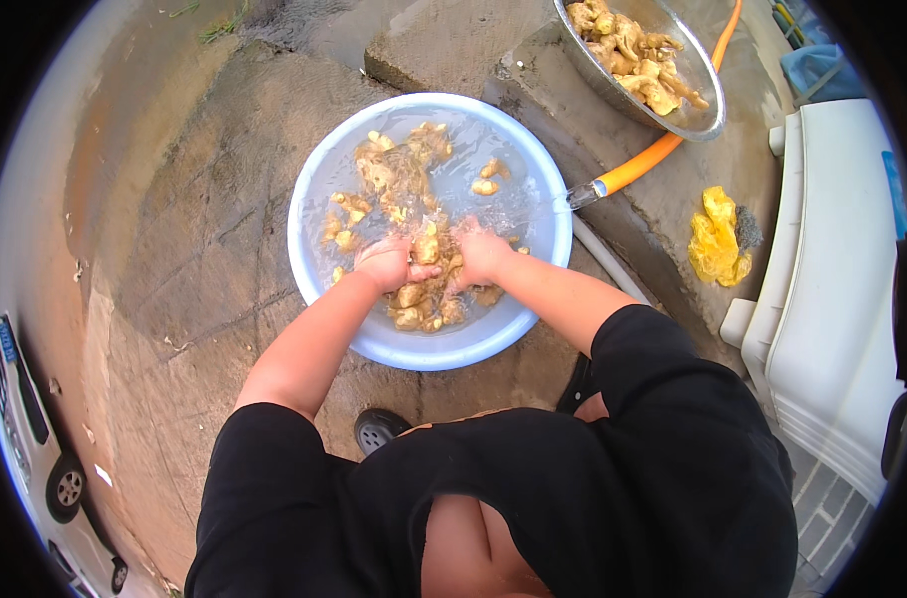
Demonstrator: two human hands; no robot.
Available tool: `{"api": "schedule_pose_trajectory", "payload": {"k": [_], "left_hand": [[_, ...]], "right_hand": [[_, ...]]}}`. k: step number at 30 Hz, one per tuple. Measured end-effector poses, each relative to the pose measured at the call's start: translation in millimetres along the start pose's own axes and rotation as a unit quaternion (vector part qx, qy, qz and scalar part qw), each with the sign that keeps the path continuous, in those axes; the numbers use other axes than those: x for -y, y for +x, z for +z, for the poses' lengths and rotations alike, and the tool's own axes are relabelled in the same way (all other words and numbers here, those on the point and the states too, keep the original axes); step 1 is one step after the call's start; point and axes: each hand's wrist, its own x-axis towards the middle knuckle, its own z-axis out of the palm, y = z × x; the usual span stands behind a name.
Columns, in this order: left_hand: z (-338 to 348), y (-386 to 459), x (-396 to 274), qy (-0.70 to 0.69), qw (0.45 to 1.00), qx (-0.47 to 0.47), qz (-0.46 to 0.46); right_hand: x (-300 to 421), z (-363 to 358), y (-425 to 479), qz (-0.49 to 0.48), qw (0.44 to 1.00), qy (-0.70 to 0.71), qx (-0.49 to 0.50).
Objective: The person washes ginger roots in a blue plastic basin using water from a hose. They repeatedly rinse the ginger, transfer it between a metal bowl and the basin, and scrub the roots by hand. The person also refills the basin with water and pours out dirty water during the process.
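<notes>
A blue plastic basin [429, 360] of water stands on the ground before me, with many pieces of ginger root [379, 170] in it. My left hand [388, 263] is in the basin's near half, fingers apart, beside a ginger piece [426, 250] between the hands. Splashing water partly covers my right hand [480, 253], which is among the ginger on the other side; whether it grips a piece cannot be told. At the basin's right rim, water runs from the clear end of an orange hose [637, 166].
A metal bowl [711, 123] of ginger sits at the upper right, over the hose. A yellow plastic bag [717, 241] and a grey scourer [748, 226] lie near a white plastic container [827, 284]. A grey pipe [610, 258] meets the basin's right side. A car [38, 463] is at far left.
</notes>
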Motion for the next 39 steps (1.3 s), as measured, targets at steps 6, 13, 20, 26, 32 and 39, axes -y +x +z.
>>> {"api": "schedule_pose_trajectory", "payload": {"k": [6, 13, 20, 26, 32, 39], "left_hand": [[3, 22, 33, 0.068, 0.987, -0.144, 0.006], [-14, 30, 61, -0.073, 0.991, -0.099, 0.047], [12, 31, 55, -0.212, 0.957, 0.006, 0.199], [38, -16, 28, 0.085, 0.975, 0.087, 0.185], [85, 17, 45, -0.074, 0.975, -0.159, 0.138], [64, 31, 33, -0.471, 0.866, -0.119, 0.119]], "right_hand": [[-5, -27, 8, 0.005, 0.992, 0.094, -0.081], [-42, -40, 48, 0.060, 0.983, 0.169, -0.026], [-45, -27, 39, -0.049, 0.950, 0.258, 0.170], [-42, 0, 15, -0.087, 0.972, 0.002, 0.218], [3, 9, -13, 0.037, 0.991, 0.032, 0.128], [-7, 40, 16, -0.070, 0.983, 0.168, -0.027]]}}
